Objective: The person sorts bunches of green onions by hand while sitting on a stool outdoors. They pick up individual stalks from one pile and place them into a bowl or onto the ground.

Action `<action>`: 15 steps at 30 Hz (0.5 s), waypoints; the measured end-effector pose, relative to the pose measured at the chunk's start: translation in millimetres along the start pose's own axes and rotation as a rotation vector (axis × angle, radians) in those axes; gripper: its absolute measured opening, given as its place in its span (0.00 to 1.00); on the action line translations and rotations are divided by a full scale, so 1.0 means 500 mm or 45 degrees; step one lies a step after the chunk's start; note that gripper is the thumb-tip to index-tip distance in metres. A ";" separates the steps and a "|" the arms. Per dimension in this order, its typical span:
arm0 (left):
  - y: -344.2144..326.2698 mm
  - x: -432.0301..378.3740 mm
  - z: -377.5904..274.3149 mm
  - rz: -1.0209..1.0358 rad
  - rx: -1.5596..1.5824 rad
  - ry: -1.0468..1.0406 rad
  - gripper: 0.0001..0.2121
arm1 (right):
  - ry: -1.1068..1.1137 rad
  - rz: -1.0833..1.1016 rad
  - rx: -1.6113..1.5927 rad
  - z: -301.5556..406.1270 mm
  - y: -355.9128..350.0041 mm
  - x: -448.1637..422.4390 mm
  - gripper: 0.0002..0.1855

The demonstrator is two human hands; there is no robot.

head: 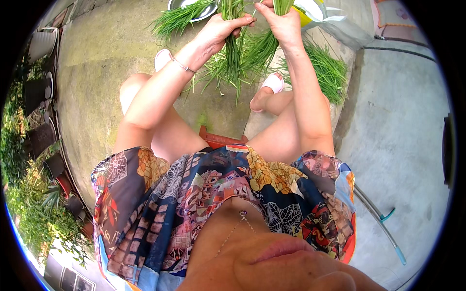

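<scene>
My left hand grips a bundle of long thin green leaves, apparently garlic chives, which hangs down from the fist. Close beside it, my right hand is closed around a second bundle. The thumbs and fingertips of both hands almost meet at a few thin stalks between them. Beneath the bundles, loose leaves and trimmings lie scattered on the concrete. The upper ends of both bundles are cut off by the picture's top edge.
A metal basin with chives over its rim stands at upper left. Another chive heap lies by the right foot, below a yellow and white bag. A red stool is under me; a metal pole lies right.
</scene>
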State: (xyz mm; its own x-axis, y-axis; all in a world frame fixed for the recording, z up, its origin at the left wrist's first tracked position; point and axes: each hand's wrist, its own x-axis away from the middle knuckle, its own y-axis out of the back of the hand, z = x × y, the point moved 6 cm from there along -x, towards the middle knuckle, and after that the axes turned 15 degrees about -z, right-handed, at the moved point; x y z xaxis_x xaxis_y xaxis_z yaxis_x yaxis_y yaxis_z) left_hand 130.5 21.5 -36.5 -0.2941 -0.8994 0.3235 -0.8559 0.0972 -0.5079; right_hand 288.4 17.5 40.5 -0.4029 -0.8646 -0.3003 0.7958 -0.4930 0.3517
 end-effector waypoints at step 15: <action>-0.015 0.002 -0.019 0.004 0.113 -0.048 0.08 | -0.132 0.328 -0.221 0.015 -0.022 0.025 0.07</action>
State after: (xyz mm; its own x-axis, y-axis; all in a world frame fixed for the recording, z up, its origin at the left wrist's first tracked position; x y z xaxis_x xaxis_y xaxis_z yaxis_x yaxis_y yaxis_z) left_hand 132.5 24.2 -24.8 -0.2792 -0.9146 0.2925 -0.8134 0.0633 -0.5783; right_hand 271.3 11.4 39.4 -0.2150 -0.9685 -0.1258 0.9392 -0.2404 0.2453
